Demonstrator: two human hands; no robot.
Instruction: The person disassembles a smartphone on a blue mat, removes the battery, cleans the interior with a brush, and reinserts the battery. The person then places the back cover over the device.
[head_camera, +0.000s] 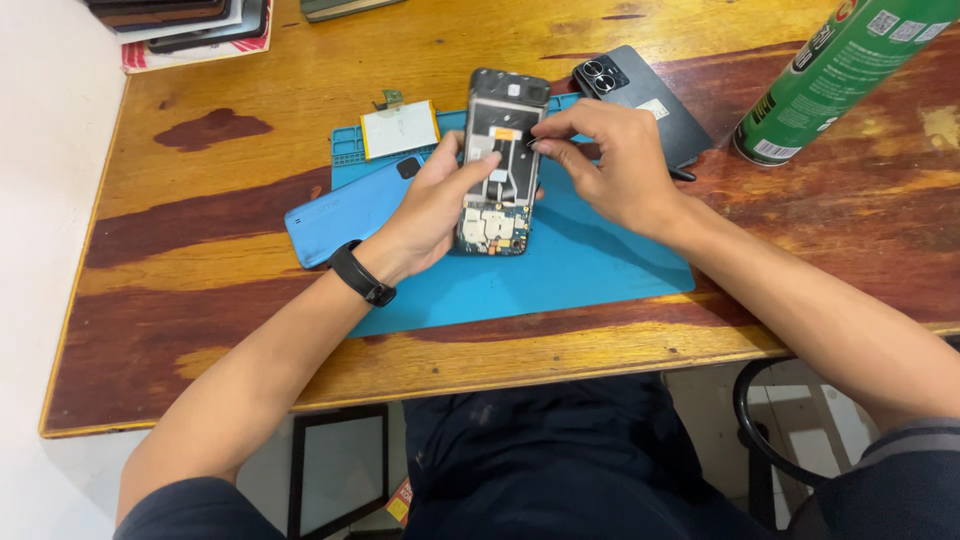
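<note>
My left hand (440, 205) wraps around the opened smartphone with its back cover off (497, 165), the fingers closed on its left edge and my thumb lying across the exposed inner frame. The phone is tilted up off the blue silicone repair mat (560, 265), camera end away from me and the bare circuit board at the end nearest me. My right hand (615, 165) comes in from the right; its thumb and forefinger are pinched tight together at the phone's upper right edge, gripping a small dark part too small for me to identify.

A black band (360, 273) sits on my left wrist. Just left of the phone, partly under my left hand, lies the light blue plastic back cover (335, 218), half on the mat and half on the glossy wooden desk (200, 290). Beyond it, on the mat's far left corner, rests a flat white-and-yellow battery (400, 129). A dark phone with two round camera lenses (640, 95) lies behind my right hand. Well to the right, a green spray can (835, 75) leans across the desk corner. A stack of dark phones (185, 20) sits at the far left edge.
</note>
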